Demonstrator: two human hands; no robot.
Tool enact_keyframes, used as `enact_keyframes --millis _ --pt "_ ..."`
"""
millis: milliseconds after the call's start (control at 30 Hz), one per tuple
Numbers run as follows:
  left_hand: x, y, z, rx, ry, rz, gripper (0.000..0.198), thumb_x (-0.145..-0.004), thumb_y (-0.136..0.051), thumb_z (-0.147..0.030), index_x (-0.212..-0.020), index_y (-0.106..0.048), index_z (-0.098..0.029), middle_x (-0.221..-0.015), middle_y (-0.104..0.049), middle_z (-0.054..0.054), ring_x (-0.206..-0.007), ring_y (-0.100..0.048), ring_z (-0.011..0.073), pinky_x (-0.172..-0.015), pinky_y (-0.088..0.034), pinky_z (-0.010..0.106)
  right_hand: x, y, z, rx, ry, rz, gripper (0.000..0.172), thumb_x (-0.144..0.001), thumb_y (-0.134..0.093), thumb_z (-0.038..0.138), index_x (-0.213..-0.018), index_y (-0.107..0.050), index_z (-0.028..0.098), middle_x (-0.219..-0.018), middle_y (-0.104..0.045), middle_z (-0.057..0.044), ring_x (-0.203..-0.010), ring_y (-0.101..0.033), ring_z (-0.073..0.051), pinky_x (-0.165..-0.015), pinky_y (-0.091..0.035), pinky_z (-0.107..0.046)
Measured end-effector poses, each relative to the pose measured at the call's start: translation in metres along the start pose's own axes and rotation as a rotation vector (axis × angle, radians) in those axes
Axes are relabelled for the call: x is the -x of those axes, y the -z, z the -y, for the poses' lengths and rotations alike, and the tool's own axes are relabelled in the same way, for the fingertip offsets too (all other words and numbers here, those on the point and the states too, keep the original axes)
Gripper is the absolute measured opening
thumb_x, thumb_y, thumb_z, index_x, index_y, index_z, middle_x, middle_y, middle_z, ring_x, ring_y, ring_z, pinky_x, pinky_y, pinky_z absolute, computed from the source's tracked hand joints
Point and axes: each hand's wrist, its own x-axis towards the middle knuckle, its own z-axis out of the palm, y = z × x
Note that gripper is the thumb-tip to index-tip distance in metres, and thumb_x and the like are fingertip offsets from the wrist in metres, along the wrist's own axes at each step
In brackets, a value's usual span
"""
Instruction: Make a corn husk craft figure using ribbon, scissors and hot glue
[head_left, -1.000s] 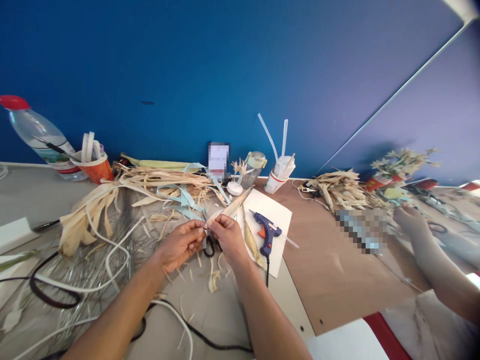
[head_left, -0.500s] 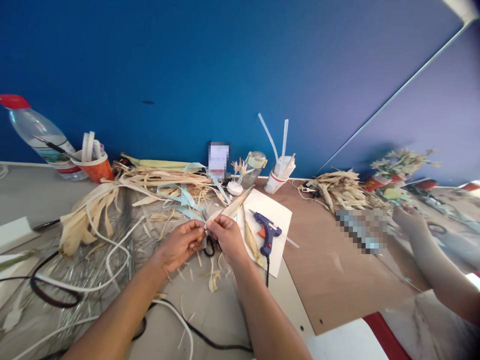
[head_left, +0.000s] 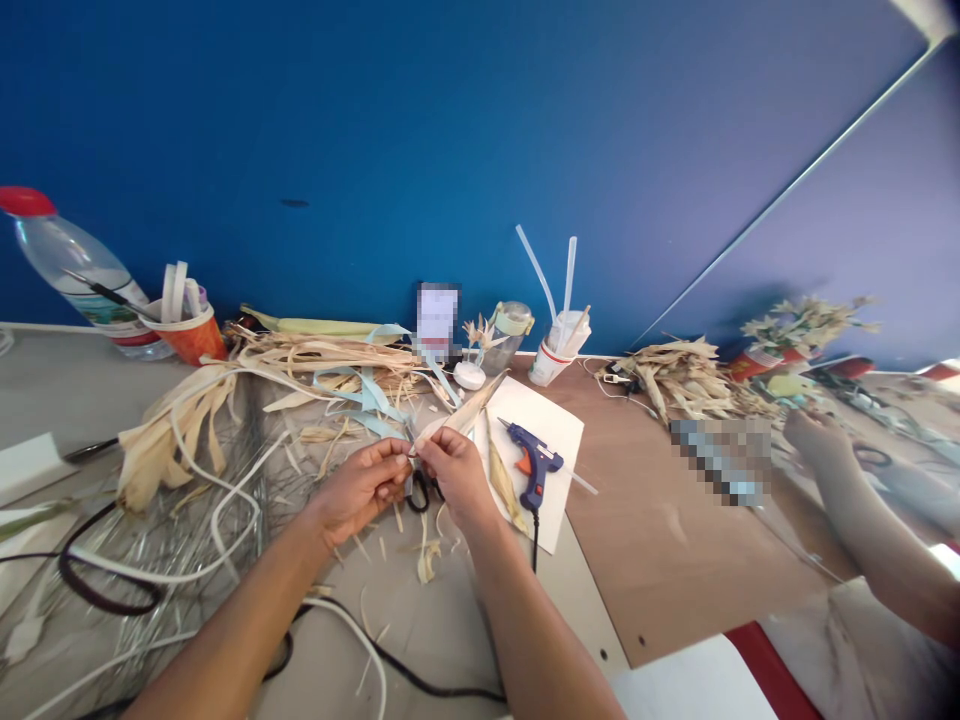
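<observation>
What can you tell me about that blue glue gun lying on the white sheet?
The glue gun is a small blue plastic pistol shape with an orange trigger. It lies on its side on the white sheet, nozzle pointing up-left. A clear glue stick pokes out of its back end, and a black cord runs from the handle toward the person. No hand touches it; the right hand is just to its left, a dried husk piece lying between them.

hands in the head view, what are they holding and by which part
The left hand and right hand both pinch a dried husk strip at its near end; its free tip points toward the white paper.
</observation>
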Motion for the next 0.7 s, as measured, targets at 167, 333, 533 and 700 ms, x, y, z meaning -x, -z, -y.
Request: enact_keyframes --millis 167,333,533,700 --pt "-0.001 -0.002 0.001 -0.035 -0.007 -0.033 0.02 -0.069 -0.074 -0.025 -0.077 -0.06 -0.013 -0.053 -0.047 -0.005 -0.042 -0.032 0.0022 -0.043 -0.026 0.015 -0.001 0.0 -0.003 0.068 0.009 -0.01 0.022 -0.069 -0.062 0.032 -0.057 -0.048 0.019 -0.044 -0.042 0.007 -0.042 -0.032 -0.006 -0.042 -0.023 -0.02" --pt "-0.001 -0.003 0.002 -0.058 -0.029 -0.058 0.021 -0.069 -0.073 -0.026 -0.073 -0.057 -0.013 -0.053 -0.045 -0.006 -0.042 -0.031 0.0019 -0.044 -0.026 0.015 0.001 -0.002 -0.002 0.028 -0.003 -0.009 0.021 -0.068 -0.062 0.03 -0.057 -0.048 0.019 -0.045 -0.041 0.008 -0.043 -0.031 -0.006 -0.043 -0.023 -0.02" --pt "-0.002 -0.002 0.002 -0.08 -0.068 -0.1 0.021 -0.069 -0.072 -0.025 -0.072 -0.055 -0.014 -0.054 -0.046 -0.006 -0.042 -0.031 0.0022 -0.043 -0.024 0.016 0.002 -0.001 0.009 -0.115 0.091 -0.181 0.013 -0.068 -0.061 0.028 -0.076 -0.058 0.019 -0.058 -0.048 0.006 -0.05 -0.038 -0.008 -0.05 -0.032 -0.021" --pt "-0.002 -0.007 0.001 -0.124 -0.12 -0.192 0.023 -0.065 -0.073 -0.026 -0.073 -0.055 -0.014 -0.053 -0.046 -0.006 -0.043 -0.033 0.0032 -0.043 -0.025 0.016 0.004 0.001 0.012 0.015 0.192 -0.257 0.012 -0.073 -0.057 0.029 -0.078 -0.059 0.018 -0.066 -0.055 0.002 -0.058 -0.045 -0.011 -0.057 -0.038 -0.023"
